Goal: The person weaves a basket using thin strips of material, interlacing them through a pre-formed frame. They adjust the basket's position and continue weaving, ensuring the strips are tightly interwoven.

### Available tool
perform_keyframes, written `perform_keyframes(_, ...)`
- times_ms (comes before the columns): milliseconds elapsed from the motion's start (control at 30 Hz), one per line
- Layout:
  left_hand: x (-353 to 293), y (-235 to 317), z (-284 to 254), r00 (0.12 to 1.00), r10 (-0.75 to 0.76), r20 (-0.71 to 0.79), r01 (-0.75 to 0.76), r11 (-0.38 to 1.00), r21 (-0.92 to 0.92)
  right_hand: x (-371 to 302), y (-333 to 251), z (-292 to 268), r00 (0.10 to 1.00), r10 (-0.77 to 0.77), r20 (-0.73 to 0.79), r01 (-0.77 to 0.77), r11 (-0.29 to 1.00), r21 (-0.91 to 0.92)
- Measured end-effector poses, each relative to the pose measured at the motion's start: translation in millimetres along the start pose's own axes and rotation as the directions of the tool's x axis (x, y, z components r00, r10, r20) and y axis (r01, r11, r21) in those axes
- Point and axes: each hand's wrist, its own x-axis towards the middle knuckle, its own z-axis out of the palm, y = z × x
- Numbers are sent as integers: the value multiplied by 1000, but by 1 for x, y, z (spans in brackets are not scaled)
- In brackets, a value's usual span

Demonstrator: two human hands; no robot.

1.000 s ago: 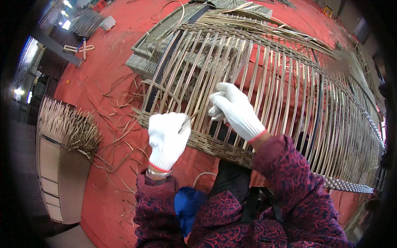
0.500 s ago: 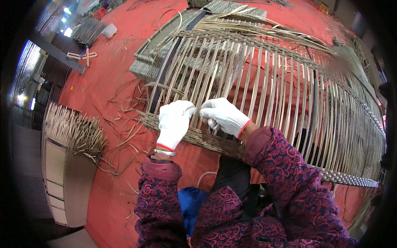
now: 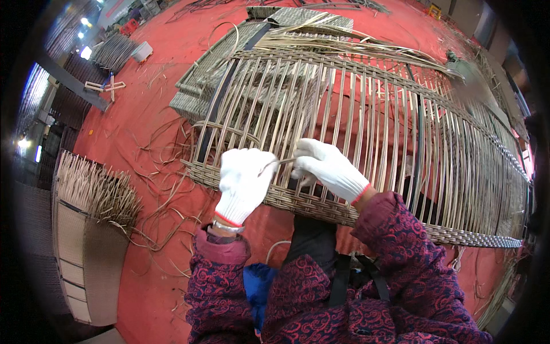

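Matt knitted-cloth gloves with ribbed cuffs, rough-textured woven panel of faintly glossy strips, patterned matt fabric sleeve, shiny metal-looking wristband

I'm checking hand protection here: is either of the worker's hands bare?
No, the left hand and the right hand each wear a white glove.

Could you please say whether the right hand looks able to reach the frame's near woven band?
Probably yes: the right hand is close to the woven band and nothing visible blocks the way, though a thin strip extends toward it from the left hand.
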Motion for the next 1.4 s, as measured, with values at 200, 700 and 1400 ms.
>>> perform_keyframes(200,-6,-7,4,990,-13,141,-22,970,241,38,9,3,977,124,174,-86,974,-210)
perform_keyframes(700,-9,8,-12,984,-90,150,80,994,76,14,18,6,977,37,211,26,957,-290)
perform_keyframes(1400,11,54,31,998,32,52,-23,986,-165,-66,-1,-50,997,-33,63,51,949,-310)
